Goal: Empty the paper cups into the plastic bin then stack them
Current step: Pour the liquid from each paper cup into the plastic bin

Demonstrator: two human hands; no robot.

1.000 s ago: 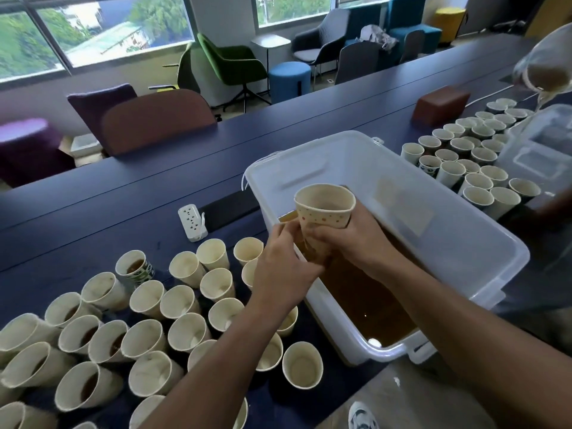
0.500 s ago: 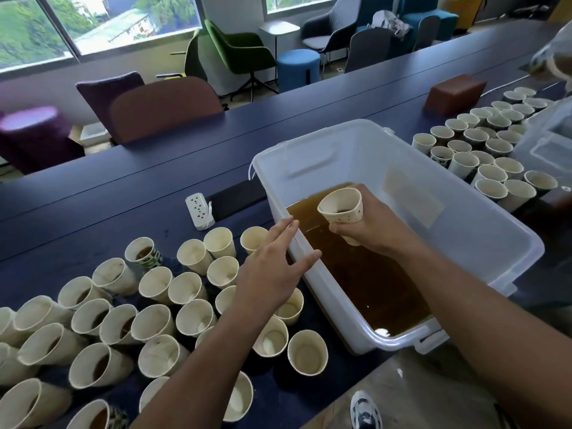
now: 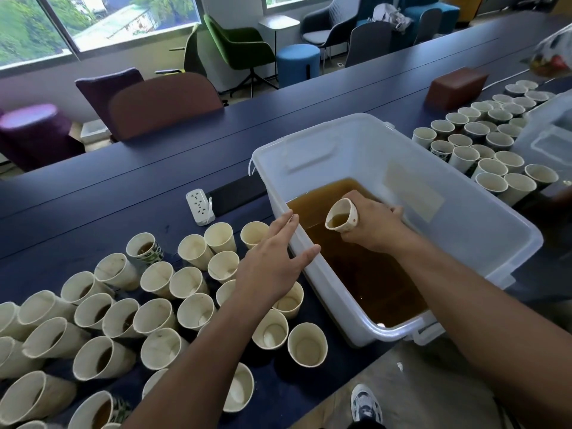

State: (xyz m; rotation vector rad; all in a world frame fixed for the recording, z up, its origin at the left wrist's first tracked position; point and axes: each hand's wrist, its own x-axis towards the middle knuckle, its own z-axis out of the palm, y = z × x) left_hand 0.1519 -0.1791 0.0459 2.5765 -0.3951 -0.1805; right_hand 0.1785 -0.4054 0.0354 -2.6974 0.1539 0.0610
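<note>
Paper cup (image 3: 341,218) base hidden in right hand (image 3: 376,226).

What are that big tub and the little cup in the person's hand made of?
The tub looks like translucent, milky plastic with a smooth, slightly glossy finish: the brown liquid shows dimly through its wall. The cup held by the right hand seems to be thin paper, matte cream with small red dots outside, with a rolled rim. Whether it has a coating inside cannot be told.
</note>
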